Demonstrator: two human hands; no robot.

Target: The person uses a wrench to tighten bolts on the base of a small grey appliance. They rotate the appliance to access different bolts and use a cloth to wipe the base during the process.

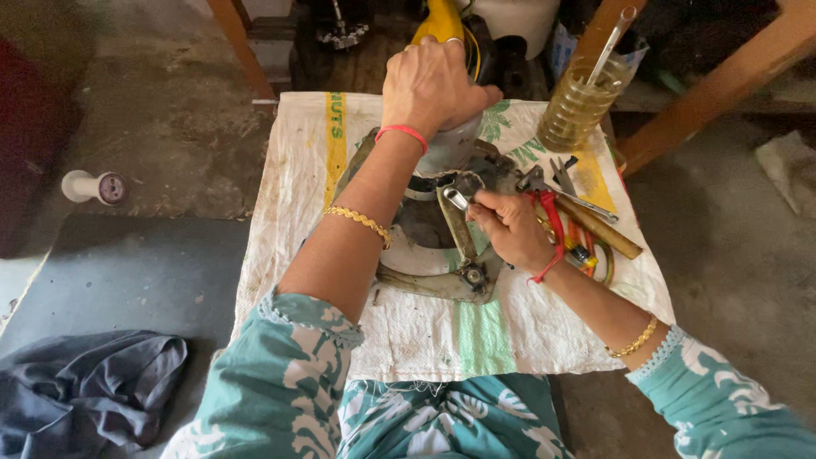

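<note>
Left hand [432, 85]: at 12 o'clock, clamped over the top of the grey motor housing [449, 151]
Right hand [508, 228]: just right of centre, fingers closed on a small spanner [456, 200] set against the metal base plate [425, 255]
Motor housing: upright on the base plate, mid-bench
Bench cover: white woven sack [425, 331] under everything
Tools [578, 217]: at 3 o'clock, pliers and screwdrivers beside the right wrist
Jar of yellowish liquid [582, 102]: at 1 o'clock, a rod standing in it
Grey cloth [85, 387]: at 8 o'clock, on the floor
</note>
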